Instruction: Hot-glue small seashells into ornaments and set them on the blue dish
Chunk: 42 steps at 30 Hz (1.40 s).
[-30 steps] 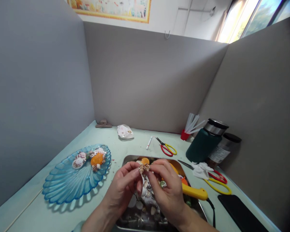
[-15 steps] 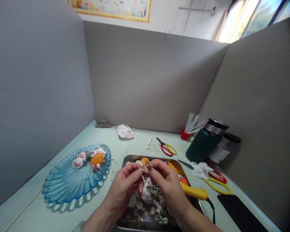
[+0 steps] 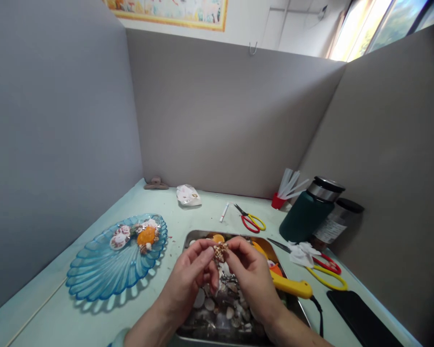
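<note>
Shell dish (image 3: 104, 270) left of tray (image 3: 191, 237)

We are counting one speckled shell (image 3: 220, 251), one blue shell-shaped dish (image 3: 101, 274), one steel tray (image 3: 188, 237), two pairs of red-and-yellow scissors (image 3: 252, 221), one yellow glue gun (image 3: 291, 286), one green flask (image 3: 304, 217), one dark jar (image 3: 334, 226), one red cup (image 3: 278, 202) and one black phone (image 3: 361, 318).

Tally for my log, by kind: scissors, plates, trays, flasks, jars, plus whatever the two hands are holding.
Scissors: 2
Blue plate: 1
Metal tray: 1
Green flask: 1
Dark-lidded jar: 1
Speckled shell piece, pinched between left hand and right hand: 1
Total: 7
</note>
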Available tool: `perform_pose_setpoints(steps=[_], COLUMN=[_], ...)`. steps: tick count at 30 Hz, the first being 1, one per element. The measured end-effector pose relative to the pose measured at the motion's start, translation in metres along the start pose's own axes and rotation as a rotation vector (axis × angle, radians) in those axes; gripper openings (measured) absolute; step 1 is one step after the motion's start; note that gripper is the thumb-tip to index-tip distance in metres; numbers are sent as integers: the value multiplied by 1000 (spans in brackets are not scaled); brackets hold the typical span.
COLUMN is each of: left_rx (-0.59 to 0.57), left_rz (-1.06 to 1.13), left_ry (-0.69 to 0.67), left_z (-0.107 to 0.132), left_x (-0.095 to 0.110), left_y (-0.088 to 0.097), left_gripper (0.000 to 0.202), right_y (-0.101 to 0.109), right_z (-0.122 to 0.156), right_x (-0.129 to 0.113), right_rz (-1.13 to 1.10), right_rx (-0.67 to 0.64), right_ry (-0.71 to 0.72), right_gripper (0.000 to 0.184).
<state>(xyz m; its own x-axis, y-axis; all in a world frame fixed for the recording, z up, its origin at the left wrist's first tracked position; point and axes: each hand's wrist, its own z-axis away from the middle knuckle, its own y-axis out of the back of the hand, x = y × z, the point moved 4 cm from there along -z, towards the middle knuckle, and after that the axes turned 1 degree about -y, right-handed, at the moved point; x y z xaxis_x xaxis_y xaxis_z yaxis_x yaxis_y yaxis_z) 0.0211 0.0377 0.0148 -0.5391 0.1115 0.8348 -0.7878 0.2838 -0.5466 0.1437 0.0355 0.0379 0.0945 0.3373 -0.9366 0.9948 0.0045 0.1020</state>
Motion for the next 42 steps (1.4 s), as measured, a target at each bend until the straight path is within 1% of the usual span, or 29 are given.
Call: perform_pose_setpoints(steps=[2, 4, 12, 16, 25, 27, 30, 32, 35, 37, 39, 42], left_rx=[2, 3, -29, -27, -39, -36, -24, -23, -14, -9, 2, 31], left_rz=[3, 3, 0, -2, -8, -11, -12, 1, -6, -34, -57, -79], left_ry=[3, -3, -29, -36, -33, -33, -19, -9, -5, -11, -21, -37], left_z=[0, 0, 2, 2, 2, 2, 1, 1, 0, 0, 0, -2], left_x=[0, -1, -2, -2, 2, 1, -1, -2, -1, -1, 0, 1], left_y=[1, 1, 3, 2, 0, -1, -1, -1, -1, -1, 0, 1], left_gripper=[23, 21, 18, 17, 18, 18, 19, 23, 23, 21, 21, 18], right_y=[0, 0, -1, -1, -2, -2, -3, -3, -3, -4, -5, -5], right_z=[2, 2, 5, 8, 8, 8, 7, 5, 1, -1, -2, -1], right_x=[-2, -5, -14, -16, -19, -18, -13, -8, 1, 5, 7, 6], right_rz=[121, 194, 256, 259, 246, 252, 221, 110, -134, -267, -343, -350], right_rx=[4, 4, 8, 9, 12, 13, 10, 3, -7, -18, -32, -37], right_ry=[97, 175, 358, 410, 445, 411, 255, 101, -143, -258, -311, -319], right_gripper=[14, 12, 11, 12, 14, 13, 11, 13, 17, 19, 19, 21])
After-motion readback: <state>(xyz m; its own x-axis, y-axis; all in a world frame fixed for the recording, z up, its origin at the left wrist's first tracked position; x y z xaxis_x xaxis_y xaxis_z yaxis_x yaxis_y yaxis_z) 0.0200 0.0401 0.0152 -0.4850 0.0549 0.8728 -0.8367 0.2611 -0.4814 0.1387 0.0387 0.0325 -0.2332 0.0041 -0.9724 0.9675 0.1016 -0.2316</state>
